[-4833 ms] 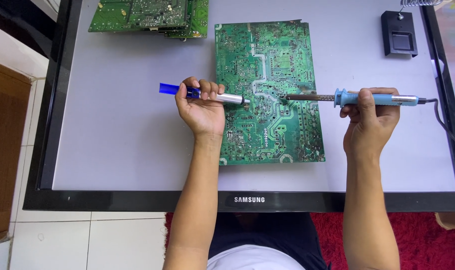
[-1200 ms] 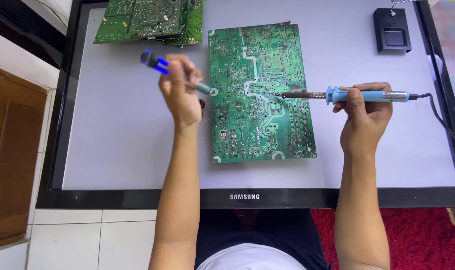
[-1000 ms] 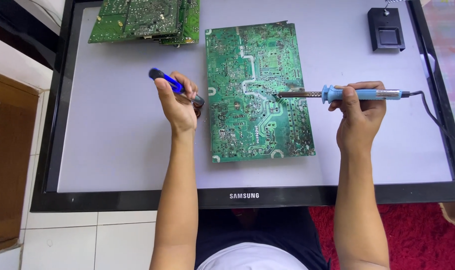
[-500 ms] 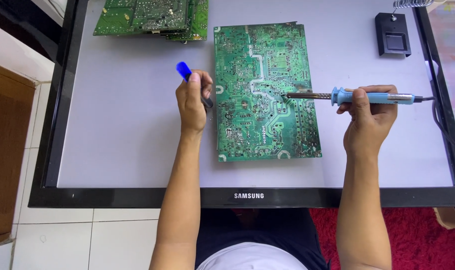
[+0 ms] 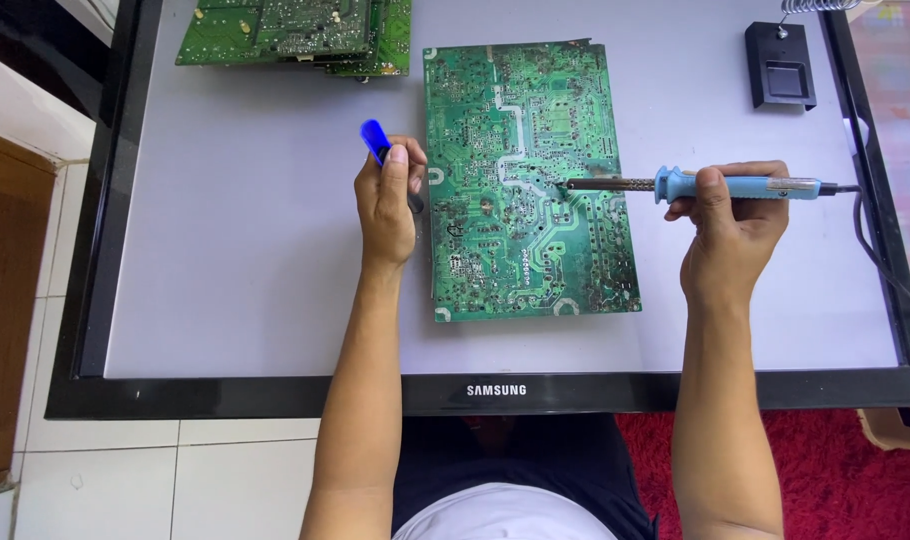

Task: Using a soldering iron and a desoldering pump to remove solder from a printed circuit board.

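A large green circuit board (image 5: 530,250) lies solder-side up on a flat grey screen panel (image 5: 245,270). My right hand (image 5: 730,235) grips the blue handle of a soldering iron (image 5: 675,184), held level, its metal tip resting on the board's middle. My left hand (image 5: 387,195) sits just left of the board's edge and holds a blue-capped desoldering pump (image 5: 377,138), tilted up and away from the board, its front end hidden by my fingers.
More green circuit boards (image 5: 295,28) are stacked at the panel's top left. A black soldering iron stand (image 5: 781,65) sits at top right. The iron's cord (image 5: 880,250) runs down the right bezel. White floor tiles lie left, red carpet at bottom right.
My left hand has drawn the pump off the board to its left edge and tilted it upright. The soldering iron stays with its tip on the board.
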